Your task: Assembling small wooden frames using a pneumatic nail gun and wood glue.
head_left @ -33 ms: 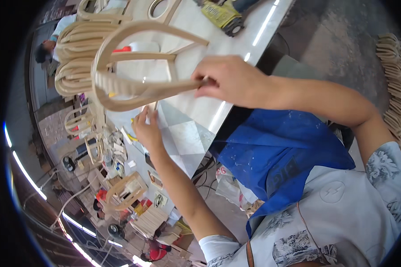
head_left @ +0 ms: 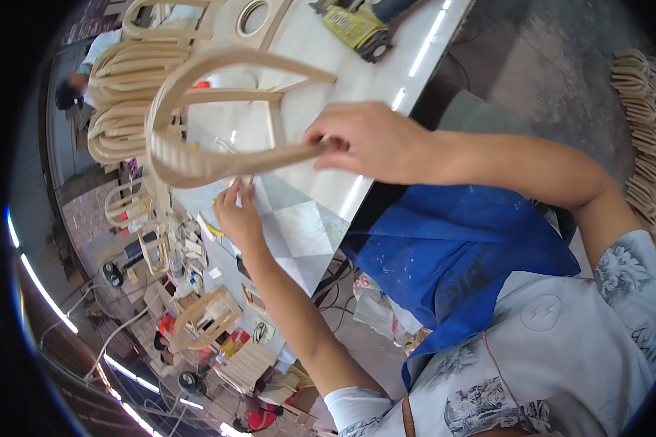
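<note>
A curved, U-shaped wooden chair hoop [head_left: 169, 95] is held up over the white worktable [head_left: 321, 69]. My right hand [head_left: 368, 142] grips one end of it, the fingers closed round the wood. Its other end points toward the far side of the table. My left hand [head_left: 239, 218] is just below the hoop's near bend, with thumb and fingers drawn together on something small and thin. The hoop partly covers the fingertips, so I cannot make that piece out. Behind the hoop, a straight-sided wooden frame [head_left: 275, 116] stands on the table.
A yellow power tool [head_left: 353, 29] lies at the table's far edge. Stacked bent wooden hoops [head_left: 135, 69] stand at the left; more hoops [head_left: 638, 138] are piled on the floor at right. A wooden piece with a round hole [head_left: 255, 18] lies at the back. Other people work at left.
My right hand and the hoop have come slightly lower and a little to the left. My left hand stays in nearly the same place under the hoop.
</note>
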Motion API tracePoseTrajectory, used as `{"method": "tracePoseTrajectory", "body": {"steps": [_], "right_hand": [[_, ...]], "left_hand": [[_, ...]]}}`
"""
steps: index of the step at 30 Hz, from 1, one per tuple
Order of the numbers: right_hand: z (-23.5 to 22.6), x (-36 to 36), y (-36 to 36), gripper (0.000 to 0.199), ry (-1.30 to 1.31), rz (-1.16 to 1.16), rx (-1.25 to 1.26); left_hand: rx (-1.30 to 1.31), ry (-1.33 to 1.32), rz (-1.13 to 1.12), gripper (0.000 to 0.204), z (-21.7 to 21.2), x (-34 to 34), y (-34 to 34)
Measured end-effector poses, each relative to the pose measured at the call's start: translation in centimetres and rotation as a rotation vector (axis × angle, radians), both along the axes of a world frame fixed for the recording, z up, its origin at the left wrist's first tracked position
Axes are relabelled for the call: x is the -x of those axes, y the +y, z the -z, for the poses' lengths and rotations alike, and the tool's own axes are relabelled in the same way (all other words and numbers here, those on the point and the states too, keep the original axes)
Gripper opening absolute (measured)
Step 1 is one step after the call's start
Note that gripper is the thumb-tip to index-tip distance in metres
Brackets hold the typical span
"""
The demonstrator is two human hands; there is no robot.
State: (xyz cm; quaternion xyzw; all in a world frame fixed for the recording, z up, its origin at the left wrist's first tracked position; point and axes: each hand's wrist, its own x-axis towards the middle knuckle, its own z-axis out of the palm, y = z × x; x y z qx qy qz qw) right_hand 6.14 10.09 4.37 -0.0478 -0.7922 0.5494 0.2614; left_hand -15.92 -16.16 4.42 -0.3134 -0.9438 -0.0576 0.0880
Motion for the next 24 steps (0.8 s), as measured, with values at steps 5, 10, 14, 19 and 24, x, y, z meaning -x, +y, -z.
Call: {"method": "tracePoseTrajectory", "body": {"steps": [5, 10, 14, 19, 24], "right_hand": [[1.6, -4.0, -2.1, 0.032, 0.098, 0.043, 0.062], [2.0, -9.7, -1.3, 0.033, -0.193, -0.163, 0.064], [1.1, -10.3, -2.4, 0.030, -0.252, -0.137, 0.161], [0.0, -9.2, -1.9, 0.030, -0.314, -0.223, 0.441], [0.5, -7.8, 1.7, 0.029, -0.003, -0.059, -0.149]], "left_hand": [[0.163, 0.170, 0.127, 0.019, 0.3, -0.6, -0.8], [-0.212, 0.259, 0.024, 0.014, -2.3, -9.6, -0.6], [-0.445, 0.021, 0.194, 0.014, -0.7, -19.4, 2.5], [-0.530, -0.183, 0.268, 0.018, 1.1, -24.0, 7.0], [-0.572, -0.091, 0.188, 0.050, 1.6, -21.2, 8.4]]}}
